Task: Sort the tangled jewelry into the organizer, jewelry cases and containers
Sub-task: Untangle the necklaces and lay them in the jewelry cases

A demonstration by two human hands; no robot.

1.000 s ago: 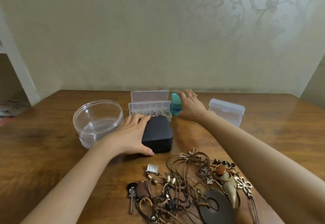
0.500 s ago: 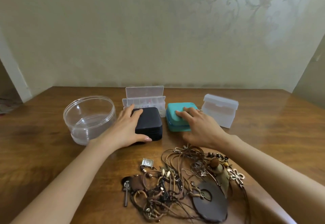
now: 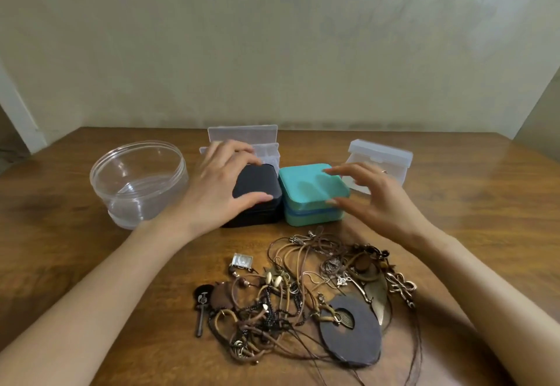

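Note:
A tangled heap of jewelry (image 3: 303, 294) lies on the wooden table (image 3: 60, 264) in front of me: leather cords, beads, metal charms and a large dark disc pendant. Behind it a black jewelry case (image 3: 260, 179) and a teal jewelry case (image 3: 312, 191) stand side by side, both closed. My left hand (image 3: 218, 185) arches over the black case, thumb tip on its lid and fingers spread above its back edge. To the teal case's right, my right hand (image 3: 372, 201) hovers with spread fingers that cast shadows on the lid and hold nothing.
A clear round container (image 3: 121, 204) stands empty at the left. A clear compartment organizer (image 3: 242, 134) with its lid raised stands behind the black case, partly hidden by my fingers. A small clear lidded box (image 3: 381, 155) sits at the back right. The wall lies beyond.
My right hand drew the teal case forward beside the black case and has lifted off it. My left hand has risen from a flat hold on the black case.

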